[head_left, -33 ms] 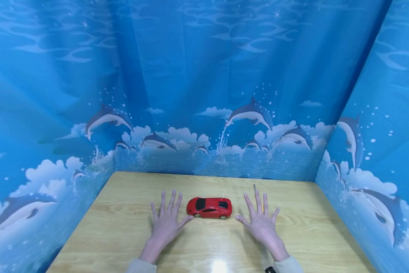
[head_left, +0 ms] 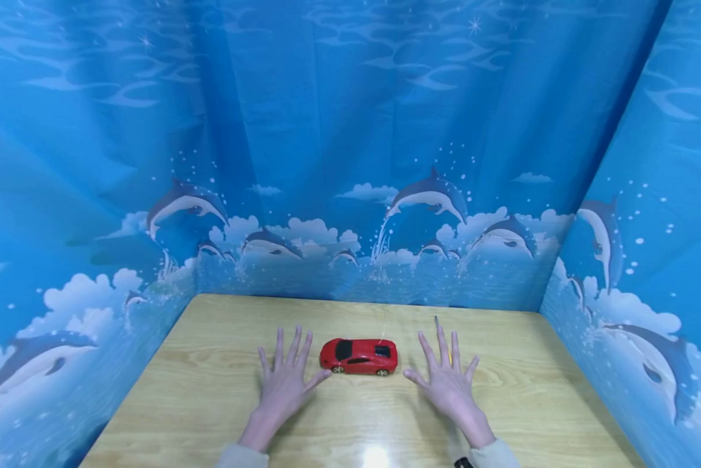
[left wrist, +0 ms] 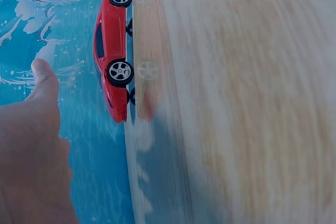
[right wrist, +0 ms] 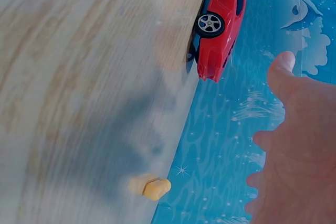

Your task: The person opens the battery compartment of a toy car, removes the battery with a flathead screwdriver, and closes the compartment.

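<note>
A red toy car [head_left: 367,349] stands on its wheels between my two hands, its nose toward the left one. My left hand [head_left: 284,385] is spread with straight fingers, palm down, its thumb tip close to the car's front. Past the car's rear, my right hand [head_left: 449,388] is spread the same way and holds nothing. Under its fingers lies a slim thing with a yellow part [head_left: 450,356] and a thin dark tip [head_left: 436,320], mostly hidden by the hand. The right wrist view shows its rounded yellow end [right wrist: 157,189] on the tabletop.
The light wooden table [head_left: 210,383] carries all of this. Blue curtains [head_left: 350,130] printed with dolphins and clouds rise at its back and both sides. A thin wire [head_left: 383,325] stands up from the car's rear. Hand shadows fall on the wood.
</note>
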{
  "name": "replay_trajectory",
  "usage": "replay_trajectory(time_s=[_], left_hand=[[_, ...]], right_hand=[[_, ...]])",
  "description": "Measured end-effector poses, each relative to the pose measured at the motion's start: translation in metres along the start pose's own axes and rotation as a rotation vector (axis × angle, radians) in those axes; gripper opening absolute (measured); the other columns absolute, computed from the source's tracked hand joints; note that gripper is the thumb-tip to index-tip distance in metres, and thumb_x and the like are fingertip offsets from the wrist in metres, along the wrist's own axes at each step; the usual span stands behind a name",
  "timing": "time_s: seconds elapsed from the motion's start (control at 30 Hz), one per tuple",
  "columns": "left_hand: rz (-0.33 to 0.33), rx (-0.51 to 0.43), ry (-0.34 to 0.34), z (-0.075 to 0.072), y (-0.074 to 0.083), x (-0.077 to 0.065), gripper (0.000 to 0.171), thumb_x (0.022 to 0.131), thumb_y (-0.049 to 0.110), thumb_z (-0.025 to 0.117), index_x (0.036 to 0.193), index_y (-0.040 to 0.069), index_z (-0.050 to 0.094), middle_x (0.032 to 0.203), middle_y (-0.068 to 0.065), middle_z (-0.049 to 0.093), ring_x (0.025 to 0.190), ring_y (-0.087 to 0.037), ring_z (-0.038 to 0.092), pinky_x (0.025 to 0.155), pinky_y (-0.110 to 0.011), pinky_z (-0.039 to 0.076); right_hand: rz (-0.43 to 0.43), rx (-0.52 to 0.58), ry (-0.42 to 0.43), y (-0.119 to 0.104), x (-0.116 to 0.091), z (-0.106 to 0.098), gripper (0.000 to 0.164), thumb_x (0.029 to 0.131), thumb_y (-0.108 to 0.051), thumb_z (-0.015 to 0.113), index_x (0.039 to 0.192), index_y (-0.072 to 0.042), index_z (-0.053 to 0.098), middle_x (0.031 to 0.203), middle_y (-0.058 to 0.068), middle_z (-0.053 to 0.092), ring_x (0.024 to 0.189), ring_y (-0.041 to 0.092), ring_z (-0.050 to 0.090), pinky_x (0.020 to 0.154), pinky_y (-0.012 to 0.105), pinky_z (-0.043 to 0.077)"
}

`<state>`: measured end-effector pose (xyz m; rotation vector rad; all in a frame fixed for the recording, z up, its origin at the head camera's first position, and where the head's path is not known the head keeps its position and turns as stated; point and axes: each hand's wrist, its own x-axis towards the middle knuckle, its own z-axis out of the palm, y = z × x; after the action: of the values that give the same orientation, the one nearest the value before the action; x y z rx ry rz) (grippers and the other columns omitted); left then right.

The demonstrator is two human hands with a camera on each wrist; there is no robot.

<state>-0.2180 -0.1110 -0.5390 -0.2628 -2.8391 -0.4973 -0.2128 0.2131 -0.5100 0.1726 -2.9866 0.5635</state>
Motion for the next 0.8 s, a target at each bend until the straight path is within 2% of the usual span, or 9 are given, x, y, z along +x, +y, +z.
replay_trajectory(time_s=[0.33, 0.53, 0.8], left_hand=[[0.012, -0.009, 0.007, -0.0007, -0.0003, -0.0022, 0.089, 0.092, 0.064, 0.058, 0.159, 0.013, 0.030, 0.167, -0.013, 0.019, 0.153, -0.047, 0.005, 0.115, -0.077, 0.000], [0.010, 0.014, -0.011, -0.0032, -0.0007, -0.0018, 0.089, 0.093, 0.067, 0.054, 0.160, 0.015, 0.028, 0.167, -0.012, 0.018, 0.153, -0.047, 0.006, 0.115, -0.077, 0.001], [0.022, -0.051, -0.013, -0.0065, -0.0033, -0.0011, 0.088, 0.094, 0.063, 0.056, 0.161, 0.016, 0.024, 0.168, -0.010, 0.012, 0.154, -0.045, 0.001, 0.115, -0.071, -0.013]], right_hand=[[-0.002, 0.018, 0.010, -0.0020, -0.0012, 0.0007, 0.084, 0.095, -0.054, 0.063, 0.161, -0.015, 0.027, 0.169, 0.016, -0.009, 0.152, 0.045, -0.015, 0.105, 0.078, -0.021], [-0.017, 0.020, 0.034, -0.0034, -0.0009, -0.0004, 0.084, 0.095, -0.050, 0.065, 0.161, -0.015, 0.027, 0.169, 0.016, -0.008, 0.152, 0.045, -0.013, 0.105, 0.080, -0.018], [-0.043, 0.020, 0.058, -0.0046, -0.0010, -0.0003, 0.080, 0.094, -0.045, 0.068, 0.159, -0.015, 0.033, 0.168, 0.022, 0.003, 0.153, 0.048, -0.006, 0.105, 0.084, -0.010]])
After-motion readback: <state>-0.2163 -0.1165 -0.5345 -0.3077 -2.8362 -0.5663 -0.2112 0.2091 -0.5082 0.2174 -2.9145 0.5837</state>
